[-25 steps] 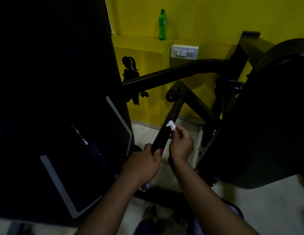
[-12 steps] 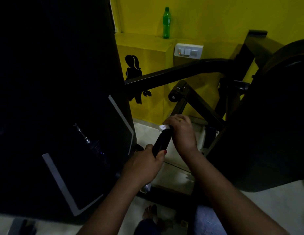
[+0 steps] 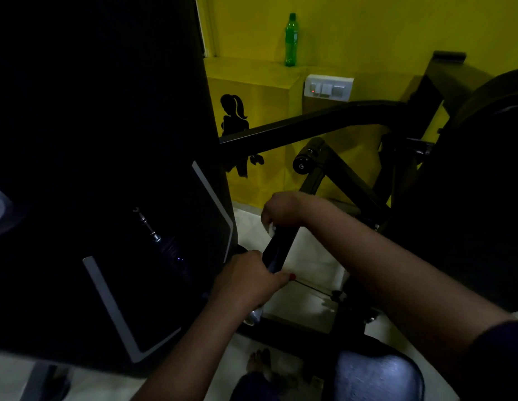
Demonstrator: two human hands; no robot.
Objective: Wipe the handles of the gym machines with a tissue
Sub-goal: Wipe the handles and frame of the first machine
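Handle [image 3: 276, 251]: black, glossy, slanted bar beside the dark panel [image 3: 107, 169].
Tissue [image 3: 270, 228]: small white wad on the upper handle, mostly hidden.
Right hand [image 3: 280, 209]: fingers curled over the tissue.
Left hand [image 3: 246, 280]: fingers wrapped round the lower handle.
Behind: green bottle [image 3: 291, 40] on a yellow ledge [image 3: 252, 68].

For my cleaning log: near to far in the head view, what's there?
Left hand gripping the black machine handle → right hand holding white tissue on it → black round bar end → white wall switch panel → green plastic bottle.
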